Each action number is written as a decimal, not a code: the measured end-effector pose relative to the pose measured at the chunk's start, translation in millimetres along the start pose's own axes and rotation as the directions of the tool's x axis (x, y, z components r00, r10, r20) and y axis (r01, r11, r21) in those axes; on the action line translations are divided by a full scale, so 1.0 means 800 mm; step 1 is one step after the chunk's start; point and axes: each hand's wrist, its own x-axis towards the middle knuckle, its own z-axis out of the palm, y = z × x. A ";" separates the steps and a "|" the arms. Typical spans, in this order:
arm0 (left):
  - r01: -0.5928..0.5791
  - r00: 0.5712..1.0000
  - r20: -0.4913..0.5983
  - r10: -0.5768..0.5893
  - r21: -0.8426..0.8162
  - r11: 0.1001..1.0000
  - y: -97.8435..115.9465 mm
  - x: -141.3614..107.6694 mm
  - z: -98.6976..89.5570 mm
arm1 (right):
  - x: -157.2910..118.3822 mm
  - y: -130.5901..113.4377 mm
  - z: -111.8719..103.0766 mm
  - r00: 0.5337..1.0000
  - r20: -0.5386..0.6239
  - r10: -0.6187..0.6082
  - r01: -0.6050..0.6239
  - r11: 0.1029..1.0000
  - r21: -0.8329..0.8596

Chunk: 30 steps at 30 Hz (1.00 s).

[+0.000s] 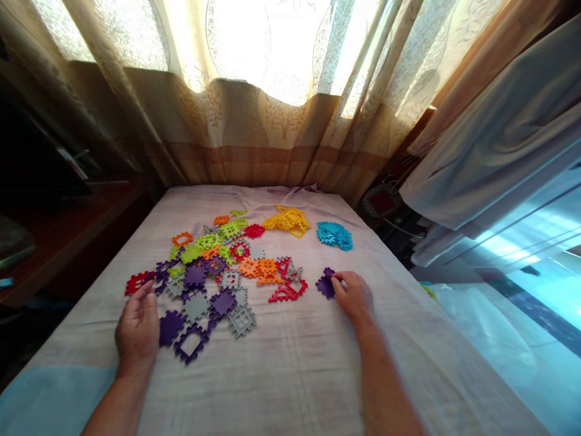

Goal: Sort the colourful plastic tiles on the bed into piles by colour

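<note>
My right hand [356,295] pinches the edge of a purple interlocking tile [325,283], which is low over or on the sheet, right of the pile. On the left, my left hand [138,321] has its fingers drawn together, fingertips at a small purple tile [147,277] in front of a red tile [135,283]; the fingers partly hide their contact. Beside that hand lie a solid purple tile [171,327] and a purple frame tile [191,343]. Grey tiles [196,307], green tiles [209,243] and orange tiles [266,266] overlap in the mixed pile.
A yellow heap of tiles [288,220] and a blue heap [334,235] sit apart at the back of the sheet-covered surface [290,375]. Red pieces [288,291] lie near the middle. Behind hangs a curtain [254,127]; a dark wooden desk [113,206] stands left.
</note>
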 end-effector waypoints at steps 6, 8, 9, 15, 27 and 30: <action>-0.012 1.000 -0.019 0.012 0.003 1.000 0.000 -0.002 0.001 | -0.006 -0.015 0.006 0.987 0.099 -0.125 0.131 0.990 -0.054; -0.027 1.000 -0.013 0.026 -0.007 1.000 -0.005 -0.001 0.002 | -0.009 -0.015 0.013 0.979 0.131 -0.157 0.168 0.983 -0.071; -0.037 0.999 -0.012 0.037 -0.013 0.999 -0.008 0.000 0.002 | -0.011 -0.014 0.016 0.978 0.136 -0.159 0.170 0.982 -0.078; -0.053 0.999 -0.010 0.053 -0.003 0.999 -0.013 0.002 0.003 | -0.010 0.007 0.021 0.996 -0.026 0.082 -0.086 0.980 -0.181; -0.048 0.999 -0.011 0.048 -0.018 0.999 -0.003 -0.003 0.002 | -0.062 -0.183 0.037 0.840 -0.022 -0.542 0.515 0.784 0.346; -0.041 0.999 -0.016 0.041 -0.019 0.999 -0.001 -0.003 0.003 | -0.086 -0.232 0.049 0.780 0.070 -0.622 0.557 0.741 0.374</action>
